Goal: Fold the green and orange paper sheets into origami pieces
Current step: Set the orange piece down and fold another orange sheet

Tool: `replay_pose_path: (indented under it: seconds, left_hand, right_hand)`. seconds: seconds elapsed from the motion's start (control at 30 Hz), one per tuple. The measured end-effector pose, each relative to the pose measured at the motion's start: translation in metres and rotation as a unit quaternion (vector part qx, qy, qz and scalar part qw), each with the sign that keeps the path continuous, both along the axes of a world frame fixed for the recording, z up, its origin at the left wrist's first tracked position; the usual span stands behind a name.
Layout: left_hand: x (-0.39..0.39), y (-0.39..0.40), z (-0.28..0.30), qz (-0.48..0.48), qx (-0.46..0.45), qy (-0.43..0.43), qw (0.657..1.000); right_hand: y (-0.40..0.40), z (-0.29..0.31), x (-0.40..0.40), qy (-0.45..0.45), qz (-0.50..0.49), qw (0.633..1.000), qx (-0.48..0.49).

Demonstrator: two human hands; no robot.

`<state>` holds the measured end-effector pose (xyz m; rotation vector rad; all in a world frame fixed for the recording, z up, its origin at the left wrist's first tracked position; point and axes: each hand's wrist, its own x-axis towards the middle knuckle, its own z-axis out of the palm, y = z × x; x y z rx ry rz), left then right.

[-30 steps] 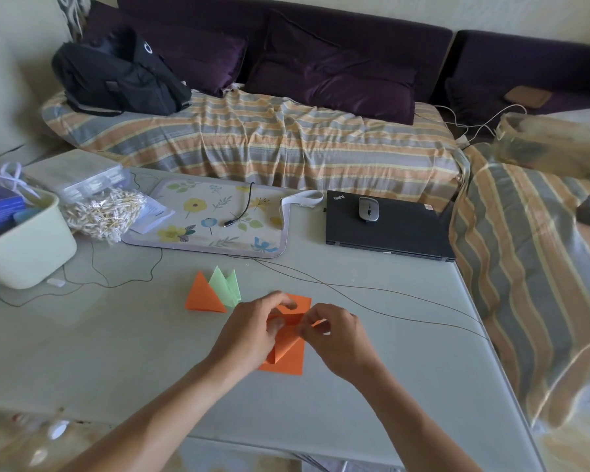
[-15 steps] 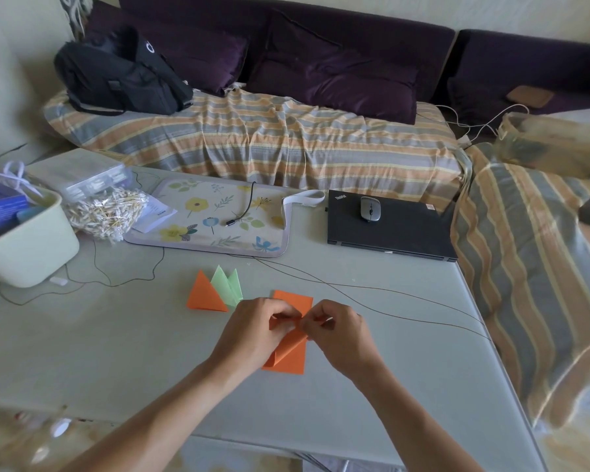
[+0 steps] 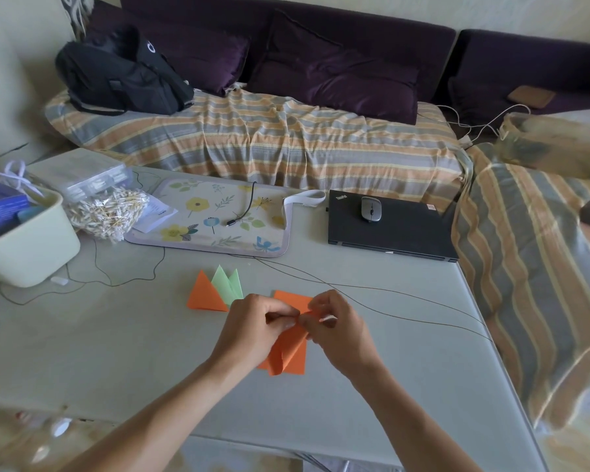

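Observation:
An orange paper sheet (image 3: 288, 356) lies partly folded near the middle of the grey table (image 3: 116, 352), with a raised flap along its length. My left hand (image 3: 252, 330) pinches the flap's upper end from the left. From the right, my right hand (image 3: 338, 327) pinches the same spot, fingertips almost meeting those of the left. Up and to the left, a folded orange triangle (image 3: 206, 296) rests on the table beside folded green pieces (image 3: 229, 284) with pointed tips.
A closed black laptop (image 3: 389, 229) with a grey mouse (image 3: 371, 208) sits at the back right. A floral mat (image 3: 215, 216), a bag of cotton swabs (image 3: 106, 212) and a cream bin (image 3: 24, 240) stand at the back left. Thin cables (image 3: 389, 301) cross the table behind my hands.
Both hands have drawn closer together on the orange sheet, and its flap now stands folded narrower and higher. The finished pieces have not moved.

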<state>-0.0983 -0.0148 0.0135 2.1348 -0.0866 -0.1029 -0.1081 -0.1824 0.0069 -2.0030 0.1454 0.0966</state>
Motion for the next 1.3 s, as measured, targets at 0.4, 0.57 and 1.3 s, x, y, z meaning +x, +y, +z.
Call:
replay_pose_path:
  seconds: [0.4,0.57,1.3]
  left_hand:
    - [-0.0043,-0.0065,0.0051,0.07,-0.247,0.171,0.951]
    - [-0.0028,-0.0076,0.0066,0.111,-0.274,0.19,0.936]
    - [0.0019,-0.0062,0.0031,0.107,-0.25,0.185,0.944]
  right_hand:
    - [0.0,0.0065,0.0032,0.098,0.004,0.98,0.171]
    - [0.0019,0.0039,0.0015,0.115,0.029,0.979,0.168]
    - [0.0057,0.0015,-0.0014,0.102,0.121,0.987,0.014]
